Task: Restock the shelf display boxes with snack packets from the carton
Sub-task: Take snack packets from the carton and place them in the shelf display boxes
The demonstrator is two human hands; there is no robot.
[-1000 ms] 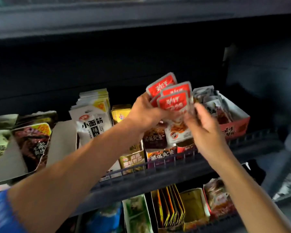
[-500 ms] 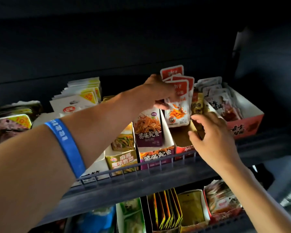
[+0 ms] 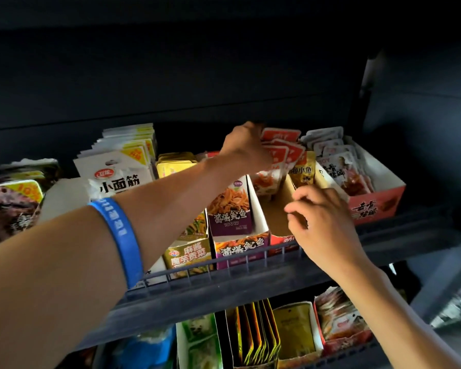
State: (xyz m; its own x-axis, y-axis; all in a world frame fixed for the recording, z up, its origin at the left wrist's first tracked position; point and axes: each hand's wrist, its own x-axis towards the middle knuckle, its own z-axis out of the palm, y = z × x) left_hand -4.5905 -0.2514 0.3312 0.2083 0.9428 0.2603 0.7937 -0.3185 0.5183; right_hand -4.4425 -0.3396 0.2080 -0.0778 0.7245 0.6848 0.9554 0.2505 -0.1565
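Toward the shelf's [image 3: 250, 286] back edge, the left hand [image 3: 246, 149] grips red-topped snack packets [image 3: 276, 161] standing upright, long axis vertical, red tops up, inside the open display box [image 3: 277, 217]. Near the front rail, the right hand [image 3: 324, 225] hovers loosely curled, holding nothing.

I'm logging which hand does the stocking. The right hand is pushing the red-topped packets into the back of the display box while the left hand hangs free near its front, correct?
Not quite: the head view shows the hands reversed. The left hand grips the red-topped packets at the back of the display box, while the right hand hangs free near its front.
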